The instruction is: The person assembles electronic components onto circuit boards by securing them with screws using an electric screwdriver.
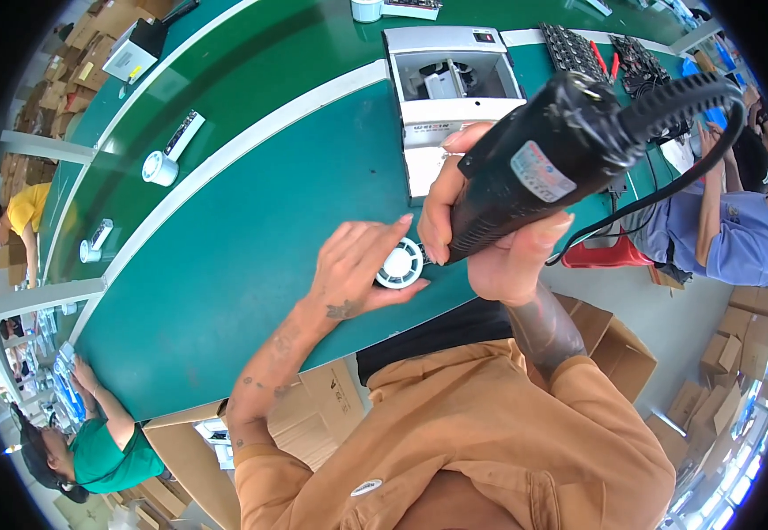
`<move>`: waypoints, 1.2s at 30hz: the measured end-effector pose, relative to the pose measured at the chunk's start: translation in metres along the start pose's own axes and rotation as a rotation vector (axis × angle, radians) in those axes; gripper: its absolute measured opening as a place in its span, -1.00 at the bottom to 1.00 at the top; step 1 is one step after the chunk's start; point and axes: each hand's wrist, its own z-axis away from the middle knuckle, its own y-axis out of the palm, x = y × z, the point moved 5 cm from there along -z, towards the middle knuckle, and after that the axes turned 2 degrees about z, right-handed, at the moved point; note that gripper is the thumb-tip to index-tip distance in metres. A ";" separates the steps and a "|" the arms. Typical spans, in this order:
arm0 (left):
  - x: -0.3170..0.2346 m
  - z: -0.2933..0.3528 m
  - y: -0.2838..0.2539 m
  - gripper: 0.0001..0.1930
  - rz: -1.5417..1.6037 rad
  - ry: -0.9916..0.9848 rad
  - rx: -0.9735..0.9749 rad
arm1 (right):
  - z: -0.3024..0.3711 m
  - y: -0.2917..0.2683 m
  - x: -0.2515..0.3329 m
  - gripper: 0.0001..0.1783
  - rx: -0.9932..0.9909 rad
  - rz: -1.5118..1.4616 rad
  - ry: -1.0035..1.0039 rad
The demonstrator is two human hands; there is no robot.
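Note:
My left hand (348, 265) curls its fingers and thumb around a small round white part (399, 265) with slots around its rim. My right hand (499, 265) grips a thick black corded electric screwdriver (525, 172), tilted with its lower end beside the white part. Fingers hide the tool's tip, so I cannot tell whether it touches the part. Both hands are over the near edge of the green worktable (216, 291).
Beyond my hands stands a white machine housing (454, 110). White cylinder-and-arm assemblies (161, 168) lie on the green conveyor (251, 79). Circuit boards (569, 51) and red-handled pliers (613, 66) lie far right. Co-workers sit left and right; cardboard boxes (618, 353) stand below.

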 end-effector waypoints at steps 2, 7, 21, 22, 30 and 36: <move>0.001 -0.001 0.002 -0.21 0.004 -0.004 0.005 | 0.000 -0.001 -0.004 0.10 -0.003 -0.008 -0.021; 0.003 -0.004 0.003 -0.21 -0.003 -0.011 0.025 | 0.001 -0.001 -0.005 0.13 0.024 -0.004 -0.004; 0.002 -0.011 0.004 -0.22 0.000 0.007 0.021 | 0.019 -0.012 -0.032 0.19 -0.050 -0.010 0.006; 0.004 -0.010 0.005 -0.22 0.000 0.004 0.022 | 0.021 -0.014 -0.036 0.18 -0.054 -0.020 0.009; 0.003 -0.020 -0.003 -0.25 0.012 -0.053 -0.062 | 0.009 -0.013 -0.023 -0.23 0.178 -0.204 -0.040; -0.002 -0.017 0.010 -0.35 -0.234 -0.022 0.132 | 0.008 -0.027 -0.025 -0.10 0.030 -0.206 -0.009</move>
